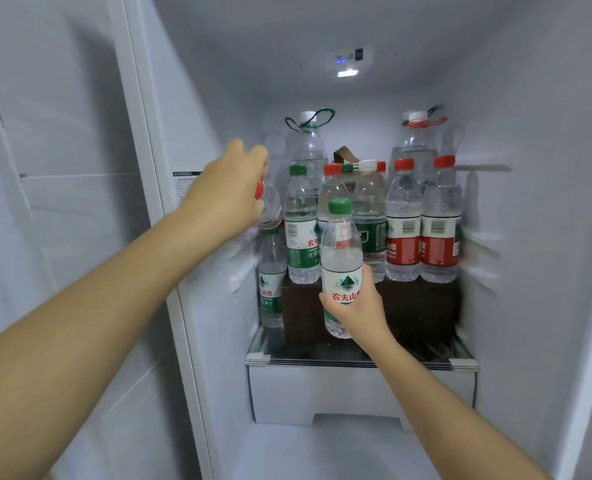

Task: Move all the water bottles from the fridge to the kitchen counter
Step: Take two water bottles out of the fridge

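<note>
Fridge (530,168) open, smooth white plastic walls. Two hands in view.
Left hand (228,192), centre left: fingers curled over top of tilted red-cap bottle (270,206).
Right hand (357,306), centre: fingers wrapped round label of upright green-cap bottle (341,251), in front of brown box (419,306).
Box sits on glass shelf (357,362).
Box front row: one green-label bottle (299,237), two red-label bottles (403,244); more behind, count unclear.
One low bottle (270,282) on shelf left of box.
At back, two tall: green-handle bottle (306,147), red-handle bottle (417,140).
All clear ribbed plastic.
</note>
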Demonstrator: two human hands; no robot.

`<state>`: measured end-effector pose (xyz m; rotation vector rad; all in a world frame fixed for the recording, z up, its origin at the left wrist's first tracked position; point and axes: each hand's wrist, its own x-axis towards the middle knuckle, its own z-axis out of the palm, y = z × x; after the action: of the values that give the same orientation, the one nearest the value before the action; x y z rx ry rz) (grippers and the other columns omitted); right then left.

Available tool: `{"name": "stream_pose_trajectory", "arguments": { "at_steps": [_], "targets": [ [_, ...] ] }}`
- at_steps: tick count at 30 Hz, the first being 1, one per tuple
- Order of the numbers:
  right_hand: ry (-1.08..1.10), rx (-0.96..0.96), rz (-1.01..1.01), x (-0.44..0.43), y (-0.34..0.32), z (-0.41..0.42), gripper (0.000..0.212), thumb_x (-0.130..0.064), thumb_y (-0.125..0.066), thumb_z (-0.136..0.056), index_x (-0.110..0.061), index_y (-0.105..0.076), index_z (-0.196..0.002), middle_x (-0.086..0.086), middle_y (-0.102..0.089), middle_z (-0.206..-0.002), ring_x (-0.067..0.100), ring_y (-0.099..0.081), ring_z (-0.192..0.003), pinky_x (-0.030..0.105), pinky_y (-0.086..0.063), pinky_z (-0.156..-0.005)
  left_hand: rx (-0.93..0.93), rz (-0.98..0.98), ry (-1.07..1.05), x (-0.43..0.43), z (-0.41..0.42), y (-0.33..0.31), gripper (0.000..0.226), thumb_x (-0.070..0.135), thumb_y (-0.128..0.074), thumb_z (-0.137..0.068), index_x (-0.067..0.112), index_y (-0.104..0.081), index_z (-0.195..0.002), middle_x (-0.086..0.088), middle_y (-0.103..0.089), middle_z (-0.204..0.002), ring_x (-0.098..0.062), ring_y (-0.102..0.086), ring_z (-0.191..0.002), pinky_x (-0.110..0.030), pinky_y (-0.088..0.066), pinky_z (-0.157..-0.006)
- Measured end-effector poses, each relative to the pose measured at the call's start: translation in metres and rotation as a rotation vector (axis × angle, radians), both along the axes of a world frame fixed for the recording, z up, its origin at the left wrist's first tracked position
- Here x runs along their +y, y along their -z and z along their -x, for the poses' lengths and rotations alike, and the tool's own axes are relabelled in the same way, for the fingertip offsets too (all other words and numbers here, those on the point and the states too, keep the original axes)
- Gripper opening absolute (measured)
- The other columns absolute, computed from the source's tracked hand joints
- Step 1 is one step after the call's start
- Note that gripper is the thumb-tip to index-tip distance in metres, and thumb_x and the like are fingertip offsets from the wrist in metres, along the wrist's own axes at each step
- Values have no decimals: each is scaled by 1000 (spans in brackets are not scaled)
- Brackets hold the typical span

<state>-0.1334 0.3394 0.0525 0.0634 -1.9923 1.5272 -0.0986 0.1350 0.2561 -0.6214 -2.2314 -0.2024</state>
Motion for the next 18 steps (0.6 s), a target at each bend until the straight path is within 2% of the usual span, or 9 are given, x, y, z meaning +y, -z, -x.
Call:
{"name": "stream_pose_trajectory", "arguments": {
  "at_steps": [3, 6, 9, 11, 14, 16, 18],
  "targets": [
    [-9, 6, -2, 0, 0, -5, 73, -15, -84, -73, -26, -40, -129, -21, -57, -105, -2, -59, -97, 23, -51, -85, -106, -12, 11, -7, -33, -14, 33, 20, -75, -77, 18, -49, -98, -5, -47, -98, -28, -50, -87, -34, -39, -71],
    [-18, -1, 5, -1, 3, -13, 68, -16, -84, -74, -25, -41, -126, -17, -60, -106, 2, -60, -99, 20, -50, -82, -332, -16, -10, -5, -46, -19, 36, 36, -75, -80, 16, -51, -98, -1, -52, -92, -22, -50, -83, -32, -39, -67],
    [-18, -29, 4, 2, 13, -26, 68, -14, -84, -73, -25, -41, -125, -16, -59, -103, 0, -59, -95, 19, -49, -80, -630, -61, 23, 1, -32, -3, 29, 34, -67, -88, 7, -55, -94, -5, -51, -78, -19, -46, -65, -30, -39, -59],
    [9, -52, 5, 7, 24, -35, 68, -14, -84, -74, -25, -40, -124, -18, -57, -101, -1, -58, -92, 21, -49, -82, -745, -79, 3, 3, -16, 16, 26, 29, -61, -91, 3, -55, -93, -7, -50, -74, -21, -47, -61, -29, -41, -57],
    [50, -66, 1, 16, 39, -48, 67, -13, -83, -74, -29, -38, -121, -19, -56, -101, -4, -57, -91, 10, -45, -72, -788, -3, -34, 14, 0, 38, 20, 25, -59, -90, 5, -55, -86, -9, -53, -70, -25, -52, -60, -28, -45, -58],
    [81, -76, -10, 22, 46, -53, 67, -14, -83, -75, -29, -38, -122, -18, -56, -101, -4, -57, -91, 8, -44, -67, -764, 54, -25, 25, 3, 47, 17, 21, -56, -92, 14, -51, -78, -4, -54, -70, -21, -53, -57, -24, -45, -52],
    [117, -88, -8, 26, 47, -54, 69, -16, -83, -75, -28, -38, -125, -16, -56, -101, -3, -57, -90, 7, -43, -64, -728, 54, 1, 33, 7, 52, 25, 17, -56, -93, 24, -43, -73, 0, -52, -72, -14, -50, -56, -23, -40, -47]
  ]
}}
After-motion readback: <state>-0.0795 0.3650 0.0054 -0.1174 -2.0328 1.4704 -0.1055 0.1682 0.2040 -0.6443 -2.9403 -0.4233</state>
